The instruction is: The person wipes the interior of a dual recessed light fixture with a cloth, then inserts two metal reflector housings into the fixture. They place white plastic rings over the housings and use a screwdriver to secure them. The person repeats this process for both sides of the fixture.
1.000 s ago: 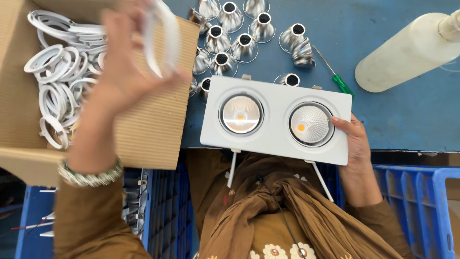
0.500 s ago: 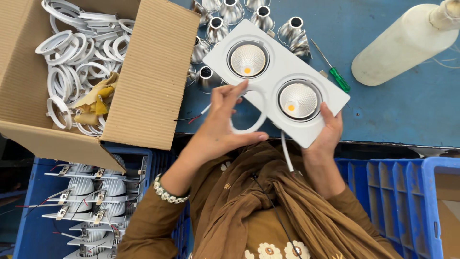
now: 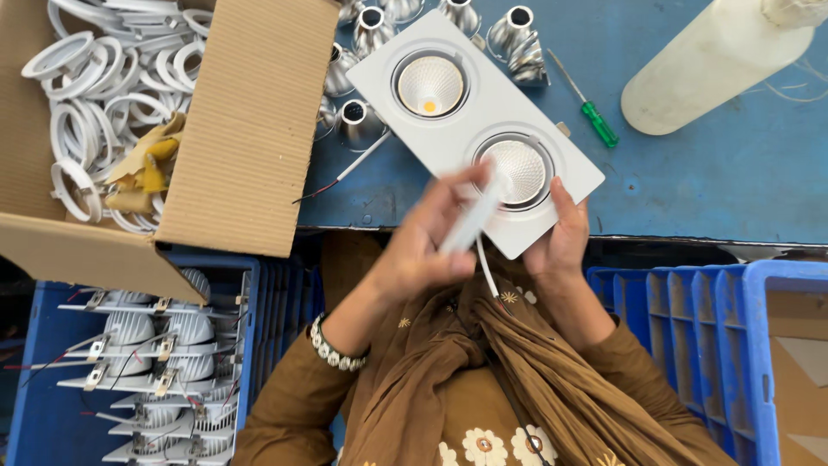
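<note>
white fixture (image 3: 483, 129), green screwdriver (image 3: 597, 123), blue table (image 3: 733, 173)

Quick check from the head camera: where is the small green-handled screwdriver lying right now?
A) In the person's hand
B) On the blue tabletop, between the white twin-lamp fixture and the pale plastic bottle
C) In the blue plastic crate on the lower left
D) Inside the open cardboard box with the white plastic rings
B: the small green-handled screwdriver lies on the blue tabletop, between the white twin-lamp fixture and the pale plastic bottle; neither hand touches it.
</note>
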